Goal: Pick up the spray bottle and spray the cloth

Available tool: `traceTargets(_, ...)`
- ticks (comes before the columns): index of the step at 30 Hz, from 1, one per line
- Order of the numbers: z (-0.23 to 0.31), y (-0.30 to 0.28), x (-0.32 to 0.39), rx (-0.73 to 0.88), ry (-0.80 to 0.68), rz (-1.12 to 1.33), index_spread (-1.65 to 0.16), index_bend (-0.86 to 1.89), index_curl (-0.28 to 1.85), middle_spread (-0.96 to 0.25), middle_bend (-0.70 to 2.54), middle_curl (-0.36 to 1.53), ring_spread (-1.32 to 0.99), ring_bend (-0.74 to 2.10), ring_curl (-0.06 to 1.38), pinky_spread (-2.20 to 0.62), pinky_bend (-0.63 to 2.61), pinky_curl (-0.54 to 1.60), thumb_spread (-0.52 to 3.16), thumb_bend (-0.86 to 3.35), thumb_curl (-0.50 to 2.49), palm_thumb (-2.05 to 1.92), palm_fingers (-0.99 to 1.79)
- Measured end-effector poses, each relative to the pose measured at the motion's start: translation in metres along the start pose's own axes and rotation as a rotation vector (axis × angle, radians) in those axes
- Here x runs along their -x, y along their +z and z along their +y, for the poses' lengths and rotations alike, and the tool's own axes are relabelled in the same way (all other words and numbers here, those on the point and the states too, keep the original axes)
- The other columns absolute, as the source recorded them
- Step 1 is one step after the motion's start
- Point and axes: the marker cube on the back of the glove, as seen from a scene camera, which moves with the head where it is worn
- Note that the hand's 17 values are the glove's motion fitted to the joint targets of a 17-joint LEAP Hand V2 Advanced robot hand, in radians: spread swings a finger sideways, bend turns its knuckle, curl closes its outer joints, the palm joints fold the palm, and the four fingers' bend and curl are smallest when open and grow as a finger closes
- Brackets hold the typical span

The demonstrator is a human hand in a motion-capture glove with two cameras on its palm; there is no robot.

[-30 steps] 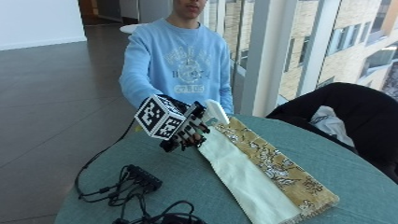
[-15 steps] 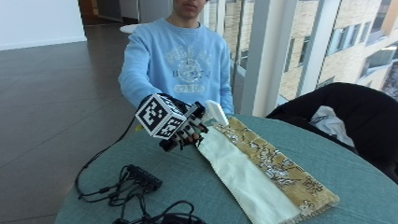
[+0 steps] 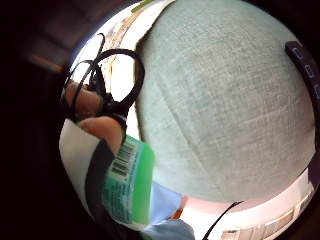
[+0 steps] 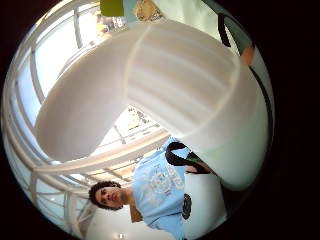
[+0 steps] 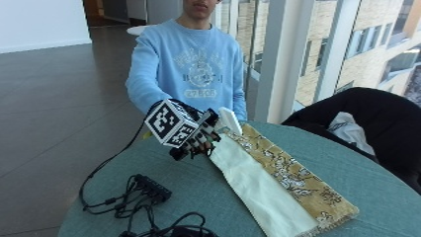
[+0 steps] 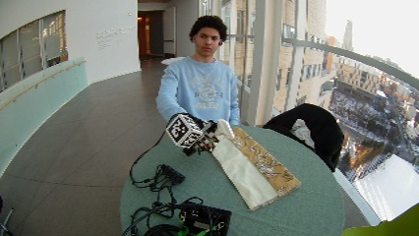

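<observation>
Gloved right hands [image 5: 197,139] grip the white spray bottle [image 5: 229,121] upright above the bench [image 5: 368,182], beside the long cloth [image 5: 260,185].

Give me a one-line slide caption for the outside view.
Gloved right hand holds a white spray bottle above the near end of a folded cream and floral cloth on a round teal table.

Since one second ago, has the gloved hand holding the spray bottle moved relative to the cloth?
No. The gloved right hand grips the spray bottle at the same end of the cloth.
</observation>
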Motion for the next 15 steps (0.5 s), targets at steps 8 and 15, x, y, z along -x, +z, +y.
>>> traceTargets(8, -0.0019, 0.0001, 0.0017, 0.009, 0.007, 0.031, -0.23, 0.13, 0.35, -0.06, 0.27, 0.46, -0.02, 0.61, 0.41, 0.06, 0.31, 0.38, 0.69, -0.03, 0.67, 0.89, 1.15)
traceTargets(15, -0.0037, 0.0039, 0.0051, 0.003, 0.004, 0.041, -0.23, 0.13, 0.35, -0.06, 0.28, 0.46, -0.02, 0.61, 0.4, 0.06, 0.31, 0.37, 0.69, -0.03, 0.67, 0.89, 1.15)
